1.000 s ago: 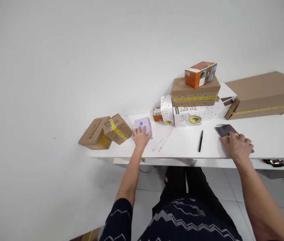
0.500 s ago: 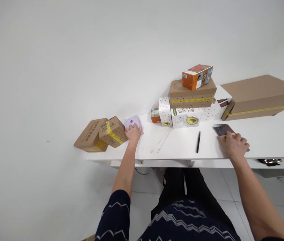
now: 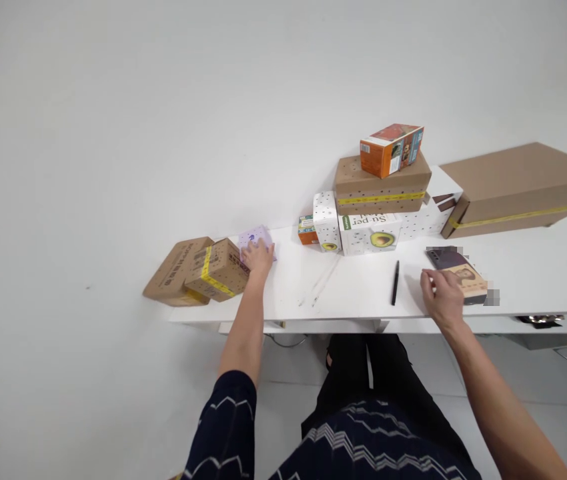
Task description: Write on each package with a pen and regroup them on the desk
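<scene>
My left hand [image 3: 258, 257] lies over a small lilac box [image 3: 269, 244] on the white shelf, its fingers gripping the box across the top. Touching that box on its left is a cardboard box with yellow tape [image 3: 218, 270], turned at an angle. My right hand [image 3: 442, 295] rests near the front edge with its fingers curled in, and nothing shows in them. Just right of it lies a dark phone [image 3: 443, 258], partly covered by a tan card-like item with a portrait [image 3: 469, 280]. A black pen [image 3: 395, 283] lies left of this hand.
A larger cardboard box [image 3: 176, 270] stands at the far left. Along the wall are a small orange box [image 3: 307, 231], white avocado boxes [image 3: 371, 237], a taped carton [image 3: 383, 190] with an orange box [image 3: 392, 152] on top, and a long brown carton [image 3: 518, 190].
My left hand and the lilac box have moved left, and the taped cardboard box has shifted and turned. My right hand has come off the phone and moved left, uncovering the card-like item.
</scene>
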Motion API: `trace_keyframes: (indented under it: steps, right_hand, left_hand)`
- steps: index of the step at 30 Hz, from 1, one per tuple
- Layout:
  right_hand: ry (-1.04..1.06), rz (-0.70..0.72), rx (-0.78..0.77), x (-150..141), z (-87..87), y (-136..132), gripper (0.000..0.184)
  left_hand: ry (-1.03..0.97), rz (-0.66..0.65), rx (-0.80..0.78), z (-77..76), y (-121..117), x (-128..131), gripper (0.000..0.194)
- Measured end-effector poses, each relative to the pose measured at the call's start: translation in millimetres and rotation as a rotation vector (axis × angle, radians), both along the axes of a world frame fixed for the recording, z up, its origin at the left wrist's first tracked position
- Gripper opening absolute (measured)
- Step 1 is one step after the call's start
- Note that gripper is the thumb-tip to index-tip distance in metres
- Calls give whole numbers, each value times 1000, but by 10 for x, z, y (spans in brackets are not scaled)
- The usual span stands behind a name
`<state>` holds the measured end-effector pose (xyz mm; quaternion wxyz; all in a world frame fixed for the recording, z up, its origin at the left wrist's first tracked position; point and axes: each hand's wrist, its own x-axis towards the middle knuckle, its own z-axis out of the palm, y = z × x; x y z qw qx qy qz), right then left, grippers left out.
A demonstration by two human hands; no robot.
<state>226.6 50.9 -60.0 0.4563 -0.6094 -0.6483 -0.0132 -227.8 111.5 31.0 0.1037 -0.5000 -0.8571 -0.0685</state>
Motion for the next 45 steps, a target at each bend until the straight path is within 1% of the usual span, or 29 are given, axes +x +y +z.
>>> trace_keyframes:
  steps: [2, 4, 6, 8, 11, 13, 15, 18, 20, 22, 24, 26, 28, 30, 32, 34, 35, 38, 40, 43, 45]
  right_hand:
    - [180, 14, -61, -122, -26, -42, 36]
    - [332, -25, -116, -190, -63, -54, 35]
    - [423, -74, -140, -206, -88, -47, 35]
    - [439, -80, -149, -197, -90, -39, 34]
    - [407, -38, -159, -187, -63, -38, 32]
    - [390, -19, -159, -193, -47, -39, 32]
    - [376, -2, -160, -200, -43, -38, 31]
    - [364, 3, -166, -201, -55, -37, 31]
    - [365, -7, -169, -195, -64, -40, 31]
    - [369, -15, -172, -189, -66, -45, 31]
    - [373, -17, -173, -185, -63, -51, 30]
    - [381, -21, -177, -184, -59, -56, 29]
    - [393, -32, -185, -186, -60, -58, 29]
    - [405, -44, -190, -189, -65, -57, 29]
    - [411, -49, -190, -193, -72, -56, 28]
    - [409, -51, -189, -197, -78, -57, 27]
    - [405, -53, -190, -199, -79, -59, 27]
    - [397, -54, -203, -200, -73, -69, 27]
    - [402, -53, -209, -199, -63, -80, 27]
    - [410, -46, -212, -195, -51, -94, 28]
    - [414, -40, -214, -190, -49, -97, 29]
  left_hand:
    - [-14, -103, 58, -32, 51, 127, 55]
    - [-63, -220, 104, -76, 142, 309, 53]
    - [-130, -292, 111, -109, 282, 519, 53]
    - [-175, -347, 76, -115, 461, 717, 59]
    - [-192, -441, -79, -75, 739, 918, 77]
    - [-216, -447, -207, -40, 887, 970, 81]
    - [-246, -416, -264, -21, 979, 969, 74]
    - [-252, -359, -183, -30, 1003, 928, 57]
    - [-245, -319, -118, -53, 953, 902, 55]
    - [-239, -291, -93, -77, 845, 886, 56]
    - [-232, -273, -76, -104, 655, 888, 55]
    - [-224, -263, -54, -142, 360, 923, 53]
    - [-228, -258, 3, -205, -29, 1010, 54]
    - [-243, -279, 33, -288, -458, 1162, 53]
    - [-261, -335, 61, -374, -852, 1376, 54]
    - [-310, -428, 97, -440, -1146, 1624, 53]
    - [-348, -474, 112, -459, -1247, 1746, 53]
    - [-472, -597, 153, -456, -1402, 2040, 54]
    - [-552, -644, 146, -424, -1434, 2139, 61]
    - [-716, -636, 166, -411, -1449, 2127, 74]
    - [-872, -588, 247, -459, -1446, 2046, 71]
